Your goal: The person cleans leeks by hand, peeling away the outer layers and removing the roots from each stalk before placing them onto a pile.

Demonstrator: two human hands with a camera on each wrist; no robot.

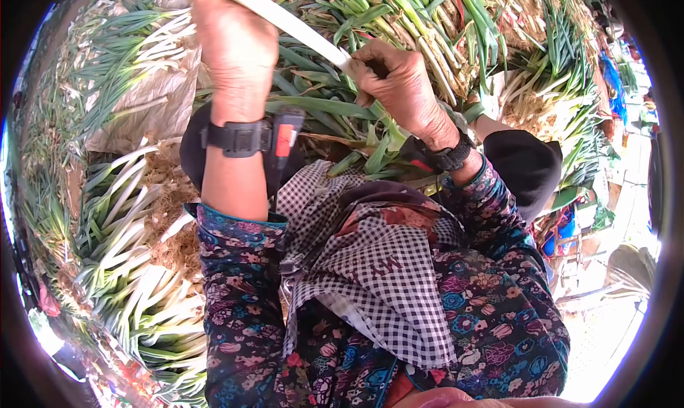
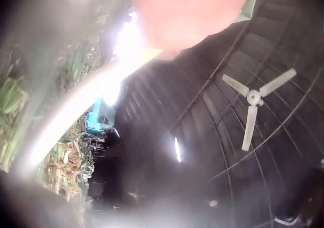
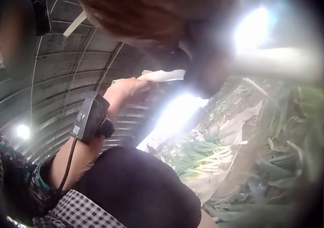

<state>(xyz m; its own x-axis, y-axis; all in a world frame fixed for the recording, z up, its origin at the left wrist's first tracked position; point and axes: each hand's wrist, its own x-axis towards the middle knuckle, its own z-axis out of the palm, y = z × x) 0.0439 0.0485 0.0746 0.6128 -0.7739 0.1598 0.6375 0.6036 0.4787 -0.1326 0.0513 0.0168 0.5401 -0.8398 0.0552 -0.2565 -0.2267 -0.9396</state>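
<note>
A long pale green onion stalk (image 1: pixel 292 25) stretches between both hands at the top of the head view. My left hand (image 1: pixel 236 48) grips it on the upper left, its fingertips partly cut off by the frame edge. At the stalk's lower right end, my right hand (image 1: pixel 400 84) pinches it between curled fingers and thumb. In the left wrist view the stalk (image 2: pixel 66 114) runs blurred below the hand (image 2: pixel 195 17). The right wrist view shows the stalk (image 3: pixel 164 76) near the left hand (image 3: pixel 124 88), with the right hand (image 3: pixel 152 10) dark and close overhead.
Green onions with untrimmed roots (image 1: pixel 171 244) lie piled along the left. A bundle with dry outer leaves (image 1: pixel 427 45) sits ahead, and more white stalks (image 1: pixel 541 102) lie at right. Pale sheeting (image 1: pixel 135 127) spreads on the ground. A ceiling fan (image 2: pixel 254 97) hangs overhead.
</note>
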